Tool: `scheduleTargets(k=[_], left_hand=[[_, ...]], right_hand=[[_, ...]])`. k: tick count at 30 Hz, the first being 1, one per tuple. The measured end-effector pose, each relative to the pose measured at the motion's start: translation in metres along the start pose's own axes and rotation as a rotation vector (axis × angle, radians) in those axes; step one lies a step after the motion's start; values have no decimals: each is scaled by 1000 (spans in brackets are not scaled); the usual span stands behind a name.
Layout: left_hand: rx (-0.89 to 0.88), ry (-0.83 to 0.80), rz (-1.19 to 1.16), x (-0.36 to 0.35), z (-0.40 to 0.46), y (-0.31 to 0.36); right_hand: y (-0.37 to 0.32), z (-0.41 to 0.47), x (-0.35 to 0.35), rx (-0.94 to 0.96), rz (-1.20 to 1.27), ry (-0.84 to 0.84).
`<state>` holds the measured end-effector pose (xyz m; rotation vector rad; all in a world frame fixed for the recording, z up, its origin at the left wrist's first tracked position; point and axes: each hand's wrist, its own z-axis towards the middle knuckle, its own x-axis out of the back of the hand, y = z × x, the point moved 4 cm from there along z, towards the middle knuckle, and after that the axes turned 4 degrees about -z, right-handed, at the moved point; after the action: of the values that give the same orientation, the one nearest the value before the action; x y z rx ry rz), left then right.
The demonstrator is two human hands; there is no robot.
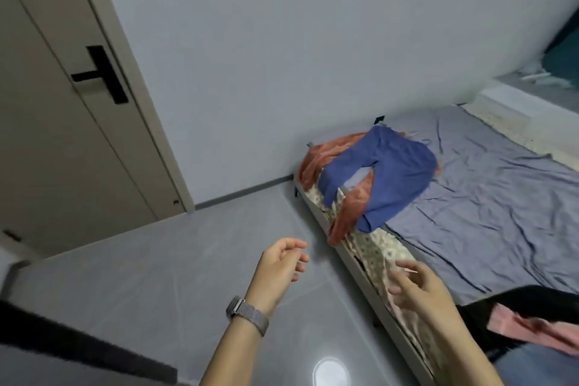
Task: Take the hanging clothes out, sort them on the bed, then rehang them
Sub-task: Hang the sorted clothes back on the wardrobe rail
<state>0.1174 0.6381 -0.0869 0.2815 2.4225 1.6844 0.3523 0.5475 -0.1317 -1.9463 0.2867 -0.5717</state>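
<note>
Left hand: the left hand (283,260) is held out over the grey floor (156,276), short of the bed's near edge — fingers loosely curled, holding nothing; a mesh-band watch (247,315) sits on the wrist.
Right hand: the right hand (419,287) hovers above the bed's near edge, blurred, fingers spread and relaxed, empty.
Bed: the bed (488,197) runs along the wall, covered by a creased blue-grey sheet, with a floral patterned layer showing along its near edge.
Blue garment: the blue garment (385,175) lies spread at the bed's foot corner beside the wall, one end hanging toward the near edge.
Orange garment: the orange garment (319,157) lies under the blue one at the same corner — part of it spills over the near edge.
Other clothes: a black garment (513,307) with a pink garment (529,329) on top lies at the near edge, at the far right of the view.
Door: a beige door (47,135) with a black handle stands closed, left of the bed.
Floor glare: a round light reflection (330,371) shows between the forearms.
</note>
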Motion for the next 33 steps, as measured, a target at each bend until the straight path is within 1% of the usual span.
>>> scheduleTargets(k=[4,7,15,19,23,29,33], left_hand=[[22,-77,53,-63,59,12],[47,-90,58,-88,103,23],[88,-84,109,-106,270,49],[81,-120,117,-121,362,80],[70,-204,164,-155,447,111],[116,-335,229,-223,554,122],[118,-346,309,-270,631,121]], right_hand=[[-18,55,41,3,9,62],[-32,95,55,-21,36,75],[-51,243,47,-121,19,146],[-62,314,52,-209,45,219],[-78,375,68,-236,69,310],[-70,458,98,-323,135,418],[-49,539,122,-380,143,437]])
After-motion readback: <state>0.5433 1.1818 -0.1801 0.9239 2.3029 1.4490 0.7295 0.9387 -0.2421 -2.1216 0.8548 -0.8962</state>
